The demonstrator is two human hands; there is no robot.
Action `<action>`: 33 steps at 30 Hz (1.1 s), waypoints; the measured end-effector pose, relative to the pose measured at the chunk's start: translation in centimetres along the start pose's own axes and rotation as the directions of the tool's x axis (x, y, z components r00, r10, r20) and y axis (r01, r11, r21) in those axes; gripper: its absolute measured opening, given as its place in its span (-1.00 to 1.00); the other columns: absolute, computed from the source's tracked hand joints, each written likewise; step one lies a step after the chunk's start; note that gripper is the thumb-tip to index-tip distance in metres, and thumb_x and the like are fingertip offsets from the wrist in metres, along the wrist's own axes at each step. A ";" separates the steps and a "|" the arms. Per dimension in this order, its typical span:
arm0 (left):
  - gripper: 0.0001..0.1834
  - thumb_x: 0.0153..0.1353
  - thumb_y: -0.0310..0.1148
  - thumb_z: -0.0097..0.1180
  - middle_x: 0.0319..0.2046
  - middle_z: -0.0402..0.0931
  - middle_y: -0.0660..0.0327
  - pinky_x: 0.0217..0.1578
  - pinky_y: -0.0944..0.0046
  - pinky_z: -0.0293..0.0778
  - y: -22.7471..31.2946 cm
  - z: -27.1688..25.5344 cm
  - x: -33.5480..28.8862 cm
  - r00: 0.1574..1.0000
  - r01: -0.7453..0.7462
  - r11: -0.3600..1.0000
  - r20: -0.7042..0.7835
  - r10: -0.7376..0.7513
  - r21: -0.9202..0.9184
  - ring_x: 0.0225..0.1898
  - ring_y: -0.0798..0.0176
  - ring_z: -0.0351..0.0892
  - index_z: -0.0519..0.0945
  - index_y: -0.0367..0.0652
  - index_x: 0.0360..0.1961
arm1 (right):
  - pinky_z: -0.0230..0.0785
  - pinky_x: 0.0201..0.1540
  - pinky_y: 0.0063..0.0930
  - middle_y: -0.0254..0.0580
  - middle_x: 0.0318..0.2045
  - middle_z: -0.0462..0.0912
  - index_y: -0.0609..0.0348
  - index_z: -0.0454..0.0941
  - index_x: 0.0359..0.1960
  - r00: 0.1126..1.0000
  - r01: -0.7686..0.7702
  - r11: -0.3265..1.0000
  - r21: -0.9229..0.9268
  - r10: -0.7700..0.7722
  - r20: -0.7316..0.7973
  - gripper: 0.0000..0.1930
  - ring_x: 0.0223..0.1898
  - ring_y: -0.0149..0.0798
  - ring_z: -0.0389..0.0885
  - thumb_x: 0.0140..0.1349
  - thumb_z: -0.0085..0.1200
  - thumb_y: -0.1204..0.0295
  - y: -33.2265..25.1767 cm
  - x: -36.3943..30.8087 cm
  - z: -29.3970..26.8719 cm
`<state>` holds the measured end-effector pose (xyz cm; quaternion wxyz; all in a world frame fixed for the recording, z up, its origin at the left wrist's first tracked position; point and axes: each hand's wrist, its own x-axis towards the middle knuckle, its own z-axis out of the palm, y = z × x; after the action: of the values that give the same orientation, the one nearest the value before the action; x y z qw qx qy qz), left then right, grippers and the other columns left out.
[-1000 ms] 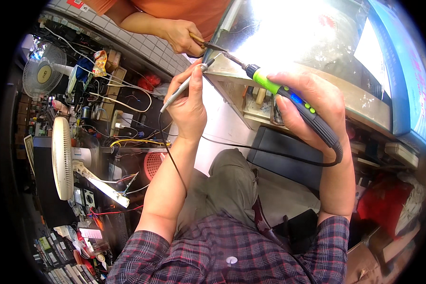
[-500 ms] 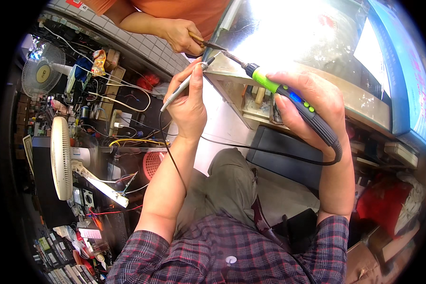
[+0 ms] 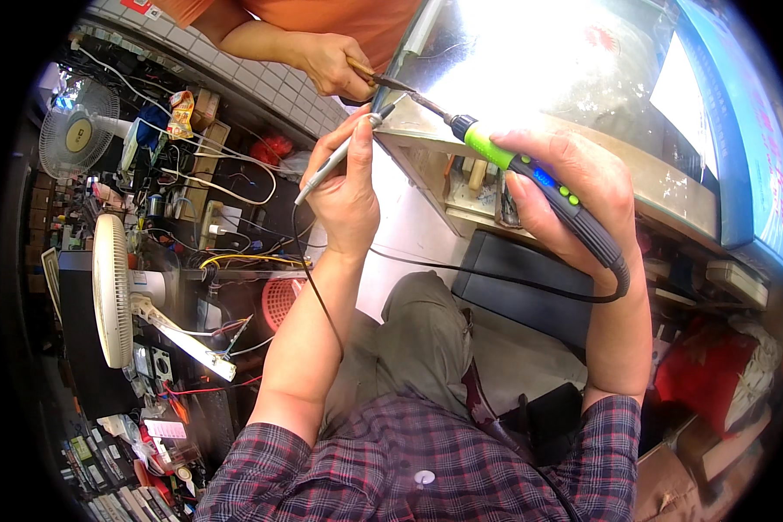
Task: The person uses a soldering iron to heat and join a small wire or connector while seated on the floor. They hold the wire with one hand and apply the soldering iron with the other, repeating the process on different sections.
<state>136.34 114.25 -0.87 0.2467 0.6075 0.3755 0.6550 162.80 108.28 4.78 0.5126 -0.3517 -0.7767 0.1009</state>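
Observation:
My left hand (image 3: 346,200) is closed around a slim grey pen-shaped probe (image 3: 325,174), with a thin black cable running from its back end. A soldering iron (image 3: 490,150) with a green and black grip, small lit display and green buttons is held in my right hand (image 3: 590,187). Its metal tip points up and left, close to the probe's tip; I cannot tell whether they touch. Beside both tips is the dark pointed end of a wooden-handled tool (image 3: 390,83), gripped by another person's hand (image 3: 336,68).
A bright glass-topped counter (image 3: 531,78) lies beyond my right hand. To the left, a white fan (image 3: 111,291), a second fan (image 3: 80,132) and tangled cables crowd a dark bench. The iron's black cord (image 3: 496,282) loops between my arms. A red basket (image 3: 280,300) stands beside my left forearm.

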 end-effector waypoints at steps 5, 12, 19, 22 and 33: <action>-0.75 0.55 -0.40 0.28 0.06 0.78 -0.01 0.15 0.35 0.56 -0.2 -0.2 0.0 1.000 -0.002 1.000 -0.007 0.001 -0.004 0.02 0.37 0.70 0.72 -0.41 0.04 | 0.61 0.06 -0.26 0.06 -0.07 0.81 0.23 0.73 0.09 1.000 0.006 1.000 0.012 -0.006 0.002 -0.65 -0.07 0.01 0.82 0.25 0.26 0.56 -0.1 0.0 0.3; -0.76 0.54 -0.40 0.29 0.06 0.78 0.00 0.16 0.33 0.56 0.1 -1.0 0.2 1.000 -0.006 1.000 -0.003 0.006 0.001 0.03 0.35 0.71 0.72 -0.41 0.04 | 0.61 0.07 -0.24 0.06 -0.06 0.81 0.23 0.72 0.10 1.000 -0.002 1.000 -0.001 0.002 0.018 -0.65 -0.05 0.02 0.82 0.25 0.27 0.55 -0.8 0.4 0.6; -0.76 0.54 -0.41 0.29 0.06 0.78 0.00 0.15 0.34 0.56 0.1 -1.2 0.2 1.000 -0.002 1.000 -0.006 0.002 -0.004 0.02 0.37 0.70 0.73 -0.40 0.04 | 0.61 0.08 -0.22 0.08 -0.05 0.80 0.22 0.72 0.10 1.000 0.019 1.000 -0.005 -0.018 0.021 -0.64 -0.04 0.04 0.82 0.24 0.27 0.55 -0.8 0.3 0.9; -0.76 0.54 -0.41 0.29 0.06 0.78 0.01 0.16 0.34 0.56 -0.1 -1.1 0.0 1.000 0.000 1.000 -0.002 0.000 -0.003 0.02 0.37 0.70 0.73 -0.40 0.04 | 0.61 0.08 -0.21 0.08 -0.06 0.80 0.22 0.72 0.10 0.999 0.034 0.999 -0.017 -0.034 0.021 -0.63 -0.04 0.05 0.82 0.23 0.28 0.55 -0.5 0.1 1.0; -0.77 0.54 -0.41 0.29 0.07 0.77 0.01 0.16 0.34 0.56 -1.1 -0.7 -0.3 1.000 0.000 1.000 0.002 0.000 0.011 0.03 0.37 0.70 0.72 -0.39 0.05 | 0.62 0.05 -0.22 0.08 -0.06 0.81 0.21 0.73 0.10 0.999 0.039 0.999 -0.027 -0.038 0.027 -0.61 -0.06 0.05 0.82 0.20 0.29 0.57 0.6 -0.5 1.2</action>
<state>135.58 114.52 -1.95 0.2436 0.6096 0.3789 0.6523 162.07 108.63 3.59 0.4991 -0.3424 -0.7915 0.0848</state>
